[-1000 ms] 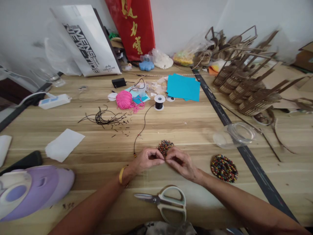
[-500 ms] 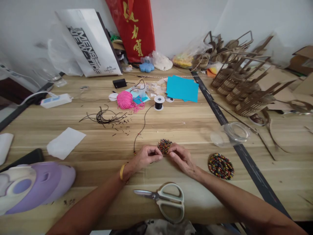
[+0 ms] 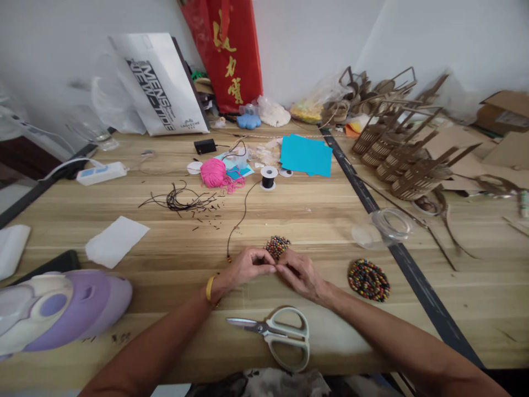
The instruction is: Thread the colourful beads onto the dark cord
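My left hand (image 3: 250, 266) is closed in a pinch near the middle of the table. A black cord (image 3: 244, 212) with a few small beads runs from a spool (image 3: 268, 180) to this hand, and its end goes out of sight among the fingers. My right hand (image 3: 301, 274) is also pinched, its fingertips meeting the left ones. Whatever lies between the right fingertips is too small or hidden to make out. Just behind both hands is a small pile of coloured beads (image 3: 278, 245). Scissors (image 3: 275, 333) with pale handles lie in front of them.
A coil of strung beads (image 3: 368, 280) lies right of my right arm, near a clear plastic lid (image 3: 382, 227). Pink yarn (image 3: 214, 173), black cord pieces (image 3: 177, 199) and blue sheets (image 3: 306, 156) lie farther back. Woven baskets (image 3: 417, 175) stand right; a purple-and-white appliance (image 3: 86, 309) sits left.
My right hand drew slightly away from the left, fingers parted beside the bead pile, then came back so the fingertips meet again. My left hand stays pinched. The camera view has shifted a little.
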`<action>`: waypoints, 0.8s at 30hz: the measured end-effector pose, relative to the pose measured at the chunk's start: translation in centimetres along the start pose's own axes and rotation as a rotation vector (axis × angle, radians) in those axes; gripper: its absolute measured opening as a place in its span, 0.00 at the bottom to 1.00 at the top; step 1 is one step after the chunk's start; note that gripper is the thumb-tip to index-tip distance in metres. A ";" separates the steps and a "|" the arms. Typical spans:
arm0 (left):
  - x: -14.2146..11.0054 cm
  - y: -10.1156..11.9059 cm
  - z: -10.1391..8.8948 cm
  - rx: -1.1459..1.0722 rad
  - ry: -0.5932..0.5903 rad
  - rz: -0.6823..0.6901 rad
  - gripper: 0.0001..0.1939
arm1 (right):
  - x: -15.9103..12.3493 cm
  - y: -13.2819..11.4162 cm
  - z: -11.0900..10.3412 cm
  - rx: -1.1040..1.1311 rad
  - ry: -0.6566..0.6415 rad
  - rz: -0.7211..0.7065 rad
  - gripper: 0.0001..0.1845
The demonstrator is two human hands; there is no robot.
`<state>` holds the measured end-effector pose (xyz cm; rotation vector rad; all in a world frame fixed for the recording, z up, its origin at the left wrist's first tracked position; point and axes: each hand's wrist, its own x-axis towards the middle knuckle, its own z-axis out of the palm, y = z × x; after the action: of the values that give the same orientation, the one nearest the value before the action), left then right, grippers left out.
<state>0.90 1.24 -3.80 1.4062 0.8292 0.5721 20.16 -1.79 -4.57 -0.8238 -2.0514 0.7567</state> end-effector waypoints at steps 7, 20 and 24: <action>-0.1 0.1 -0.1 -0.056 0.006 -0.036 0.13 | 0.0 -0.1 -0.2 0.010 -0.026 -0.003 0.08; -0.3 0.8 -0.5 -0.102 0.038 -0.081 0.12 | -0.2 0.3 -0.8 0.016 0.128 0.071 0.08; -0.2 0.4 -0.8 -0.183 0.081 -0.054 0.13 | 0.2 0.3 -1.8 0.019 0.274 0.199 0.06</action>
<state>0.17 1.58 -3.38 1.1972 0.8548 0.6501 21.63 -1.05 -3.84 -1.0696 -1.7353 0.7249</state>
